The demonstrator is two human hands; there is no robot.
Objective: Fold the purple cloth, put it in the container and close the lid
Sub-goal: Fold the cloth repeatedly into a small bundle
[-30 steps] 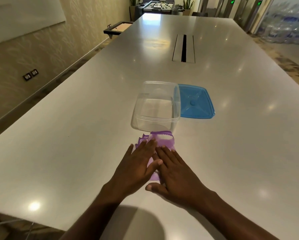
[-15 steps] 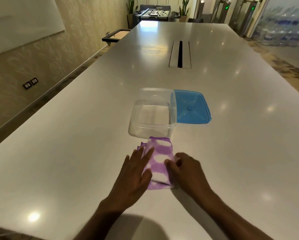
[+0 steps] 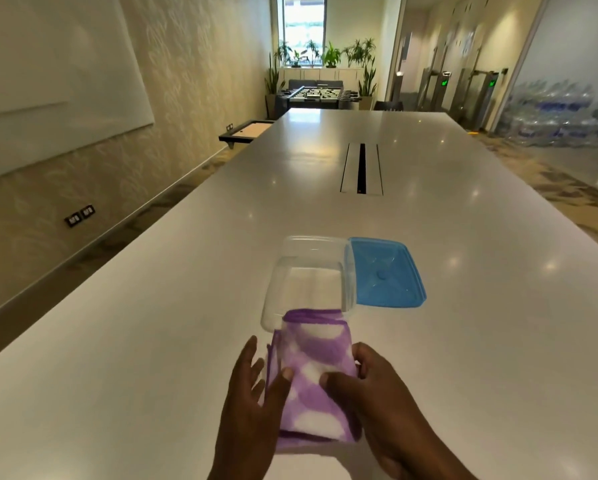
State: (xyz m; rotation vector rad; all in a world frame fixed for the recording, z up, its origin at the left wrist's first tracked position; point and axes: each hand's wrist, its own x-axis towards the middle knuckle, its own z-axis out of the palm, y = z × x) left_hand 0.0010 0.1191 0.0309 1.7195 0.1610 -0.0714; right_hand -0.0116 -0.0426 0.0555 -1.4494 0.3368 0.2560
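Cloth (image 3: 313, 382) now lifted off table (image 3: 152, 341), folded; left hand (image 3: 252, 407) and right hand (image 3: 370, 400) pinch its sides, far edge over open tub (image 3: 308, 271); lid (image 3: 384, 271) beside it.

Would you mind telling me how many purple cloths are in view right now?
1. The folded purple cloth is held between the left hand and right hand, just in front of the clear container. No others show.

Both hands, left (image 3: 252, 393) and right (image 3: 370, 403), hold the folded cloth (image 3: 313, 372) at 6 o'clock, just before the open box (image 3: 308, 282), with the lid (image 3: 386, 271) at its 3 o'clock.
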